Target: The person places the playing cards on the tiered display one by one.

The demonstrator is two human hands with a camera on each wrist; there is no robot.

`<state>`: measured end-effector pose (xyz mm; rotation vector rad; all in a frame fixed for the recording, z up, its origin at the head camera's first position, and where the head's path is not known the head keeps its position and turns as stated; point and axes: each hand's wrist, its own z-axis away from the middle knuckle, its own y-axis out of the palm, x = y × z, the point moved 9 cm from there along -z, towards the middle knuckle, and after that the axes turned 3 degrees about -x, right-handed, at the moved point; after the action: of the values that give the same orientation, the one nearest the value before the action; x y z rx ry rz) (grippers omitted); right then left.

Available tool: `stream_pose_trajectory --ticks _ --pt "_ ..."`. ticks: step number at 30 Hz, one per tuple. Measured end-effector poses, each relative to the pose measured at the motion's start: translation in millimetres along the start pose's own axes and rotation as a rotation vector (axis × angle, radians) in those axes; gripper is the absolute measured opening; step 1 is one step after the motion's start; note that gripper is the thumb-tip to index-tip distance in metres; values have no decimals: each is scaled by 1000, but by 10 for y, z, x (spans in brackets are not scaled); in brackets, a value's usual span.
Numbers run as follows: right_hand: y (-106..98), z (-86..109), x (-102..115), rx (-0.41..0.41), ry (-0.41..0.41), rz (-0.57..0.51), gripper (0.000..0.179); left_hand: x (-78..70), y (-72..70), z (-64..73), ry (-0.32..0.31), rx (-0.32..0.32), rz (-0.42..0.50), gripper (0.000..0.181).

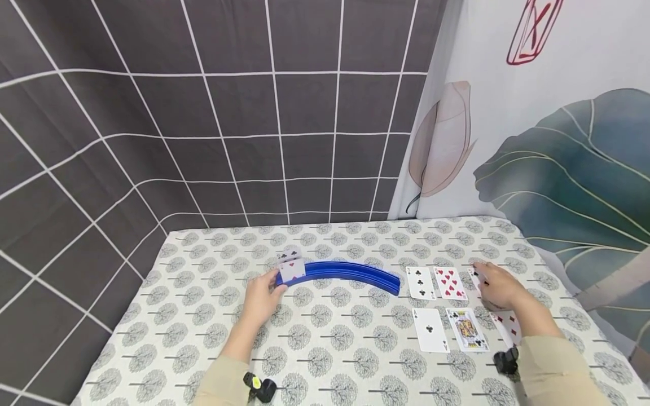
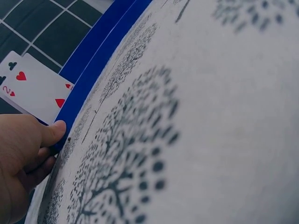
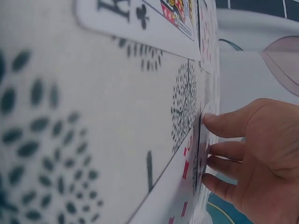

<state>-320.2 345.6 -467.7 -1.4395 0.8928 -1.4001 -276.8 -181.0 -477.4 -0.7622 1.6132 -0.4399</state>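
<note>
My left hand (image 1: 263, 293) grips the left end of a blue curved card holder (image 1: 350, 269), its thumb on the near side. In that end of the holder stands a two of hearts (image 2: 39, 88), with a clubs card (image 1: 289, 255) behind it. On the right, my right hand (image 1: 500, 286) touches a card with black pips (image 1: 475, 277) lying flat on the table; the hand covers much of it. In the right wrist view the thumb and fingers (image 3: 222, 165) reach down to that card, fairly straight. A diamonds card (image 1: 509, 327) lies partly under the right forearm.
Left of the right hand lie a hearts card (image 1: 449, 283) and a clubs card (image 1: 420, 283). Nearer are an ace of clubs (image 1: 430, 338) and a king of clubs (image 1: 467, 330). A tree-patterned cloth (image 1: 325, 344) covers the table; a dark grid curtain (image 1: 244, 113) hangs behind.
</note>
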Motion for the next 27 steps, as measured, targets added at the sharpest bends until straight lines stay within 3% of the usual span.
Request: stream_pose_trajectory --ticks 7,27 --pt "0 -17 -24 -21 -50 2 51 15 13 14 -5 -9 2 54" --pt "-67 -35 -84 -44 -37 13 59 4 4 -5 -14 0 17 54"
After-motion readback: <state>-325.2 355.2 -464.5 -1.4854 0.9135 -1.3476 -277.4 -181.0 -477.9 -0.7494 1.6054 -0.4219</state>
